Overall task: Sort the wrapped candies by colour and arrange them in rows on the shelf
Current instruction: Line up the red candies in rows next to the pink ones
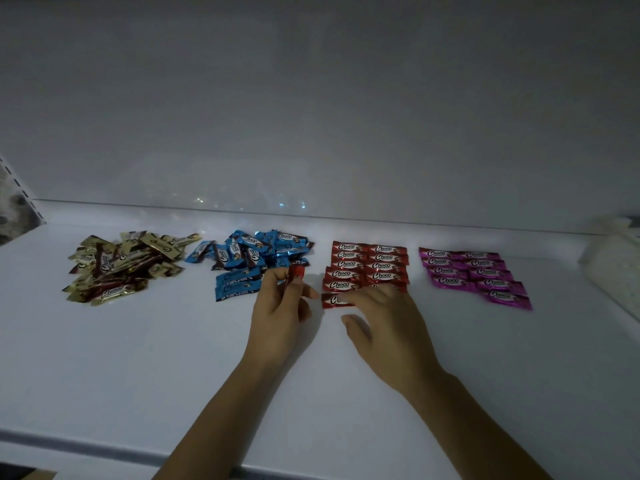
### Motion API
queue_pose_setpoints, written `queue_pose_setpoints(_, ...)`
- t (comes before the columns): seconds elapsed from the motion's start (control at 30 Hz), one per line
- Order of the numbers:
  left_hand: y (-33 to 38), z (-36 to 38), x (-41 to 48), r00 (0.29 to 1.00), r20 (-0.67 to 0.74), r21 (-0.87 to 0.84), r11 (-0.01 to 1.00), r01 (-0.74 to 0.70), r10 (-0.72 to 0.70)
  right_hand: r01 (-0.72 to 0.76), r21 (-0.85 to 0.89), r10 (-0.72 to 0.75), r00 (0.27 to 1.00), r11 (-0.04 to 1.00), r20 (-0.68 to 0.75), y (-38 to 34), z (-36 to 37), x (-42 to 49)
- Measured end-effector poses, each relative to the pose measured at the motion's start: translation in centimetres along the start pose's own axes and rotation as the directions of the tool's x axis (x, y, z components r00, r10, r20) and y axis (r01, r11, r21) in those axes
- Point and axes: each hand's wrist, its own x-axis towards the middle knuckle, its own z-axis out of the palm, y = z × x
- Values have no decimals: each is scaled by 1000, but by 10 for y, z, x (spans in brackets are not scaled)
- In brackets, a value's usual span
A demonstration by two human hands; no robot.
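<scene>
Red candy (296, 273) upright, pinched by left hand (280, 306)

Shelf (138, 358) was plain white, kinda bluish-grey in the dim light, same as the back wall (311, 98). The gold candies (121, 268) toward the left edge were pale gold with dark brown bands and a white "Choco" logo. The blue candies (252, 258) were bright sky blue with the same logo on a brown patch. The red candies (367, 265) were deep red, and the pink candies (474, 271) toward the right edge hot magenta. The single candy (296, 273) in the left hand (277, 306) was shiny red too. The white box (613, 268) at the right edge looked finely dotted.
</scene>
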Motion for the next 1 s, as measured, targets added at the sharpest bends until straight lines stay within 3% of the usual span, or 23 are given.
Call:
queue_pose_setpoints(0.23,1,-3,-2,984,52,36,984,-172,170,72,-97,-68,997,993,44,-6,4,-4)
queue_pose_setpoints(0.4,4,-1,-4,987,78,75,986,-150,144,83,-45,-80,995,996,54,-8,3,-3)
queue_pose_setpoints(0.6,4,-2,-5,979,136,-9,988,-153,153,84,-21,-83,995,996,61,-6,4,-5)
queue_pose_setpoints(0.67,7,-3,-7,967,175,-47,982,-181,186,28,96,-30,999,995,21,-8,1,-2)
queue_pose_setpoints(0.73,9,-2,-9,950,240,-93,979,-183,201,-151,353,147,988,923,37,-13,-8,3)
queue_pose_setpoints(0.8,12,0,-11,929,309,-115,978,-174,202,-311,559,285,949,769,136,-16,-17,7)
queue_pose_setpoints(1.0,17,3,-15,932,338,-121,988,-96,132,-410,825,532,831,389,162,-8,-25,13)
